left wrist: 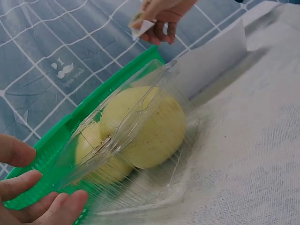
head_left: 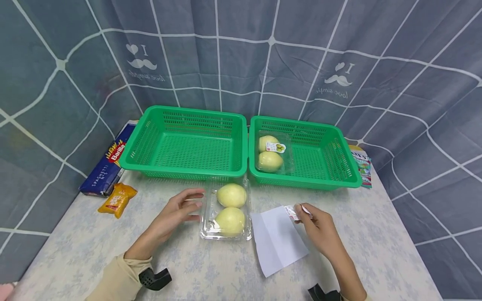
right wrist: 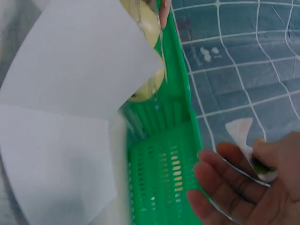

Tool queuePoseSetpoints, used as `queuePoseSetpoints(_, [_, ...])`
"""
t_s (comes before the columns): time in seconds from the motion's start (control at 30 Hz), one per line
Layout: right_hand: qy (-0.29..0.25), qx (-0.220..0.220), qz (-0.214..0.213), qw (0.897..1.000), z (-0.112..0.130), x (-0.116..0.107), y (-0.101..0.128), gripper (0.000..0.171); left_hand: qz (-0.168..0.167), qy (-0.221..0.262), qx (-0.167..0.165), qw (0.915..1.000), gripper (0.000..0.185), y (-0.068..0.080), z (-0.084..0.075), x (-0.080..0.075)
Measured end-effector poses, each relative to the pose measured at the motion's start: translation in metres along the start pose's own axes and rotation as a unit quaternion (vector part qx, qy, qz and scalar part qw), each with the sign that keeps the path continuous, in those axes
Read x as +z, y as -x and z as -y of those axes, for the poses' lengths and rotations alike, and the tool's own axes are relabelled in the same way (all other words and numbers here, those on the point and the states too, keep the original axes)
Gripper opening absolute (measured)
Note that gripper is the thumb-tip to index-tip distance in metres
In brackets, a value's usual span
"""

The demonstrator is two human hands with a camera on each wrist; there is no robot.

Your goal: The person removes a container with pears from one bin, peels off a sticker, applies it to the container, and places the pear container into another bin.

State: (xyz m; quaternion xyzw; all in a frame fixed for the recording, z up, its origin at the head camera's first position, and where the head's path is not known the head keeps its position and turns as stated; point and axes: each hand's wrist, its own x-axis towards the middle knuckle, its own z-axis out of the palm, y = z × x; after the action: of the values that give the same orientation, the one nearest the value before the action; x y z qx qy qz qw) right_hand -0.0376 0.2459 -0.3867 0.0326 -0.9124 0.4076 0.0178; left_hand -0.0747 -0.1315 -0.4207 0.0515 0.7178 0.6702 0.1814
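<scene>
1. Pale mottled cloth is covering the table [head_left: 94,246].
2. Left hand [head_left: 177,213], fingers relaxed, is resting beside the glossy clear box [head_left: 226,209] of round fruit, mid-table.
3. Right hand [head_left: 318,228] is pinching a small sticker [head_left: 293,212] over the white paper [head_left: 276,242].

**Clear fruit pack beside an open left hand**

A clear plastic clamshell box [left wrist: 140,154] holding two pale yellow round fruits [left wrist: 154,124] sits on the whitish cloth-covered table [left wrist: 253,154]. At 8 o'clock, the left hand [left wrist: 28,192] lies just beside it, fingers relaxed. At 12 o'clock, the right hand [left wrist: 161,14] pinches a small white sticker [left wrist: 140,28]. A green plastic basket [left wrist: 70,126] stands behind.
</scene>
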Motion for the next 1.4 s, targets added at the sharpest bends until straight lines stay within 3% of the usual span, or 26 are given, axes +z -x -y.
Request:
queuePoseSetpoints(0.13, [-0.018, -0.023, 0.070, 0.997, 0.012, 0.004, -0.008, 0.040, -0.047, -0.069, 0.050, 0.9953, 0.046, 0.003, -0.007, 0.007])
queuePoseSetpoints(0.27, [-0.010, -0.047, 0.116, 0.992, 0.032, 0.016, -0.023, 0.047, -0.090, -0.147, 0.113, 0.9785, 0.042, 0.005, -0.018, 0.024])
queuePoseSetpoints(0.33, [0.012, -0.071, 0.130, 0.989, 0.043, 0.026, -0.030, 0.049, -0.087, -0.161, 0.137, 0.9735, 0.039, 0.004, -0.024, 0.035])
queuePoseSetpoints(0.4, [0.042, -0.099, 0.136, 0.985, 0.055, 0.037, -0.037, 0.051, -0.068, -0.159, 0.149, 0.9736, 0.037, 0.003, -0.028, 0.044])
queuePoseSetpoints(0.57, [0.100, -0.171, 0.138, 0.970, 0.076, 0.063, -0.048, 0.050, -0.023, -0.146, 0.137, 0.9795, 0.038, -0.004, -0.033, 0.059])
queuePoseSetpoints(0.73, [0.105, -0.200, 0.144, 0.963, 0.085, 0.078, -0.054, 0.050, -0.025, -0.123, 0.106, 0.9864, 0.048, -0.009, -0.032, 0.061])
queuePoseSetpoints(0.97, [0.066, -0.153, 0.149, 0.975, 0.087, 0.081, -0.060, 0.049, -0.036, -0.104, 0.091, 0.9898, 0.050, -0.014, -0.030, 0.055])
queuePoseSetpoints(1.1, [0.039, -0.135, 0.128, 0.982, 0.084, 0.082, -0.064, 0.039, -0.045, -0.099, 0.093, 0.9898, 0.048, -0.016, -0.028, 0.053])
queuePoseSetpoints(1.27, [-0.005, -0.135, 0.095, 0.986, 0.079, 0.083, -0.069, 0.018, -0.065, -0.135, 0.106, 0.9829, 0.040, -0.017, -0.027, 0.050])
queuePoseSetpoints(1.4, [-0.039, -0.105, 0.093, 0.989, 0.077, 0.085, -0.073, 0.017, -0.092, -0.187, 0.123, 0.9704, 0.036, -0.019, -0.026, 0.048])
